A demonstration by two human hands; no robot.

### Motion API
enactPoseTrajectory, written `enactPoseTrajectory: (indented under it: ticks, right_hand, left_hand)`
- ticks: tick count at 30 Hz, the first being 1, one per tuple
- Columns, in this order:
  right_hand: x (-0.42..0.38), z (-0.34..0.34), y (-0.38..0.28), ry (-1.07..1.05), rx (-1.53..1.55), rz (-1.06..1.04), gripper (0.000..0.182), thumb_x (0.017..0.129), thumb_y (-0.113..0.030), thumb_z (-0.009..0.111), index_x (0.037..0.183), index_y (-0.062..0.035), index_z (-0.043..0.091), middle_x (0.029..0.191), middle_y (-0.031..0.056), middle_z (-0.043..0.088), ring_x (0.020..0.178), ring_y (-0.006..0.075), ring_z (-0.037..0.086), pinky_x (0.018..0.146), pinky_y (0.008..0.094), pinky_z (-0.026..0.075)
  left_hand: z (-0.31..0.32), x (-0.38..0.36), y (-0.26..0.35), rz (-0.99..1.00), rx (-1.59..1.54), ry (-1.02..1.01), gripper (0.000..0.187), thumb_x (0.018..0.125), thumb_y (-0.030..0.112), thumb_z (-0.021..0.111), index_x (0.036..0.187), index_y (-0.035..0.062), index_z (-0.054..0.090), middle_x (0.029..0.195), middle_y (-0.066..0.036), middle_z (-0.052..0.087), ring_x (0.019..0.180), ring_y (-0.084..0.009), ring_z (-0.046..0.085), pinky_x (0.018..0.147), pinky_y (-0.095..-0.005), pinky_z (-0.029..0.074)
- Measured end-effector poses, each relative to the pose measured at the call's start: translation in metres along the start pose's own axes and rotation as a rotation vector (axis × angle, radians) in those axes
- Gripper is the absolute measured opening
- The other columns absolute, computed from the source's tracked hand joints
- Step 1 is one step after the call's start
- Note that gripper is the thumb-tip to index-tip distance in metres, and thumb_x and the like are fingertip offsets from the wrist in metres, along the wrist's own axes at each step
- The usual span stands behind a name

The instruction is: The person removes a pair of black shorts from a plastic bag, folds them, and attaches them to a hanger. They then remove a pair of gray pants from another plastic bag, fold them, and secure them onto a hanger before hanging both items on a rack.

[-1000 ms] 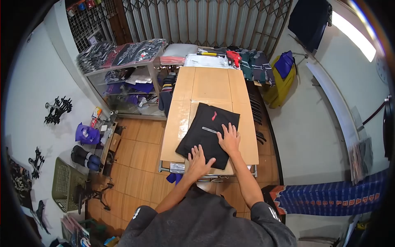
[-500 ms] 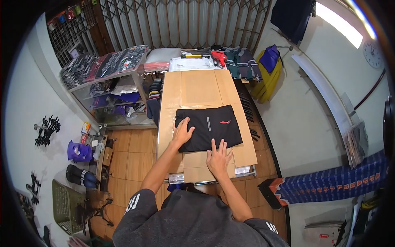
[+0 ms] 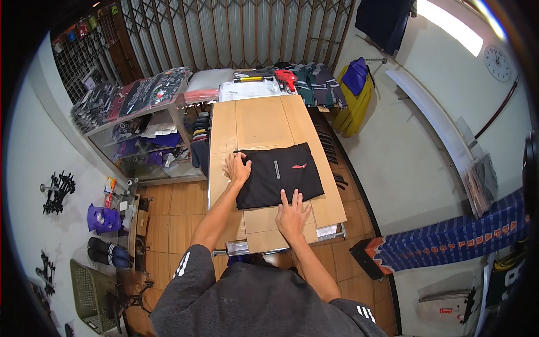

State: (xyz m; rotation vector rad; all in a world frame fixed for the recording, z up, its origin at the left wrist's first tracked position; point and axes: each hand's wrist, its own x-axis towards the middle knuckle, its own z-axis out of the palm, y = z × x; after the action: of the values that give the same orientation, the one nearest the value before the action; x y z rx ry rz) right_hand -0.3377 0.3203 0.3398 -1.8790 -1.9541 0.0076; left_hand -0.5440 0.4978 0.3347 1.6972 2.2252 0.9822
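A folded black garment [image 3: 283, 182] lies flat on a sheet of cardboard [image 3: 261, 121] on the table. It carries a narrow grey strip in the middle and a small red-and-white mark toward the right. My left hand [image 3: 238, 167] is at the garment's far left corner, its fingers bent and closed on the edge. Flat against the near edge rests my right hand [image 3: 292, 216], fingers spread, with the fingertips on the cloth and the palm over the cardboard.
Behind the cardboard are a white package [image 3: 250, 91], a red tape dispenser or gun-like tool [image 3: 286, 80] and stacked clothes [image 3: 323, 87]. A glass display case [image 3: 149, 140] with bagged garments stands at the left. Hangers [image 3: 328, 143] line the table's right side.
My left hand has slid from the top of the garment to its far left corner, and its fingers have bent in there. My right hand stays at the near edge. The view has shifted slightly.
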Motion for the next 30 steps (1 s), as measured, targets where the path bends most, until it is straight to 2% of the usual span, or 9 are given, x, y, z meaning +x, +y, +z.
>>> enactPoseTrajectory:
  ticks: [6,10,13,14,17,20,22,25,30]
  right_hand:
    - [0.009,0.008,0.001,0.021,0.023,0.023,0.055,0.098,-0.027,0.056,0.152,-0.0241,0.045,0.159,0.0238,0.034,0.148,0.0386,0.03,0.113,0.0714,0.018]
    - [0.012,0.0,-0.002,0.026,0.042,0.009,0.056,0.098,-0.025,0.056,0.152,-0.0176,0.044,0.156,0.0239,0.038,0.147,0.0379,0.033,0.116,0.0674,0.018]
    - [0.012,0.005,0.008,0.107,0.369,0.079,0.059,0.098,-0.024,0.057,0.152,-0.0073,0.041,0.152,0.0241,0.045,0.145,0.0381,0.036,0.119,0.062,0.016]
    - [0.011,0.006,0.016,0.127,0.461,0.114,0.061,0.101,-0.029,0.055,0.151,0.002,0.037,0.148,0.0254,0.049,0.14,0.0362,0.045,0.118,0.0564,0.025]
    - [0.01,0.006,0.042,0.177,1.42,0.475,0.068,0.102,-0.049,0.052,0.148,0.0008,0.042,0.144,0.0231,0.053,0.13,0.0348,0.055,0.112,0.0522,0.037]
    - [-0.013,-0.03,0.074,0.142,1.743,0.816,0.086,0.097,-0.071,0.045,0.146,-0.0003,0.044,0.139,0.0208,0.057,0.121,0.0341,0.061,0.097,0.0501,0.053]
    - [-0.032,-0.054,0.086,0.211,1.574,0.879,0.078,0.099,-0.065,0.048,0.142,-0.0002,0.048,0.133,0.0163,0.06,0.115,0.0316,0.064,0.093,0.0442,0.055]
    - [-0.067,-0.049,0.119,0.259,1.207,0.695,0.053,0.093,-0.022,0.074,0.135,0.0011,0.052,0.114,0.0118,0.069,0.099,0.0216,0.066,0.077,0.0347,0.055]
    - [-0.089,-0.081,0.122,0.175,0.841,0.73,0.05,0.087,-0.006,0.073,0.131,0.0043,0.051,0.102,0.011,0.073,0.088,0.022,0.07,0.081,0.0325,0.054]
  left_hand:
    - [-0.004,-0.025,0.013,0.257,-0.357,0.025,0.021,0.086,0.015,0.071,0.102,0.0113,0.059,0.117,-0.004,0.071,0.116,-0.029,0.059,0.097,-0.052,0.035]
    - [-0.043,-0.069,0.043,0.249,-0.717,-0.143,0.015,0.094,0.005,0.064,0.101,-0.0013,0.052,0.107,-0.022,0.072,0.107,-0.0305,0.071,0.094,-0.0343,0.051]
    - [-0.058,-0.099,0.041,0.209,-0.84,-0.222,0.016,0.095,0.005,0.063,0.099,0.0006,0.049,0.093,-0.007,0.06,0.096,-0.0123,0.06,0.088,-0.0261,0.046]
    - [-0.069,-0.11,0.044,0.209,-0.904,-0.249,0.016,0.095,0.005,0.064,0.099,0.0018,0.048,0.09,-0.002,0.049,0.09,-0.008,0.05,0.082,-0.0222,0.043]
    - [-0.086,-0.14,0.035,0.196,-1.002,-0.322,0.017,0.094,0.003,0.064,0.098,0.0047,0.048,0.085,0.003,0.043,0.08,-0.0042,0.042,0.069,-0.0207,0.036]
    - [-0.113,-0.173,0.028,0.088,-0.993,-0.525,0.018,0.094,0.003,0.064,0.098,0.007,0.047,0.082,0.006,0.04,0.076,-0.0034,0.04,0.066,-0.0208,0.033]
    - [-0.128,-0.191,0.025,0.062,-0.979,-0.607,0.019,0.092,0.003,0.067,0.095,0.0072,0.048,0.08,0.005,0.045,0.077,-0.003,0.042,0.067,-0.0208,0.034]
    - [-0.134,-0.215,0.017,0.12,-0.925,-0.649,0.02,0.09,0.004,0.069,0.094,0.0057,0.05,0.077,0.005,0.048,0.075,-0.0048,0.045,0.069,-0.0228,0.039]
    - [-0.141,-0.232,0.018,0.104,-0.888,-0.817,0.022,0.091,0.013,0.073,0.103,0.0032,0.057,0.092,-0.006,0.071,0.089,-0.0112,0.066,0.082,-0.0276,0.051]
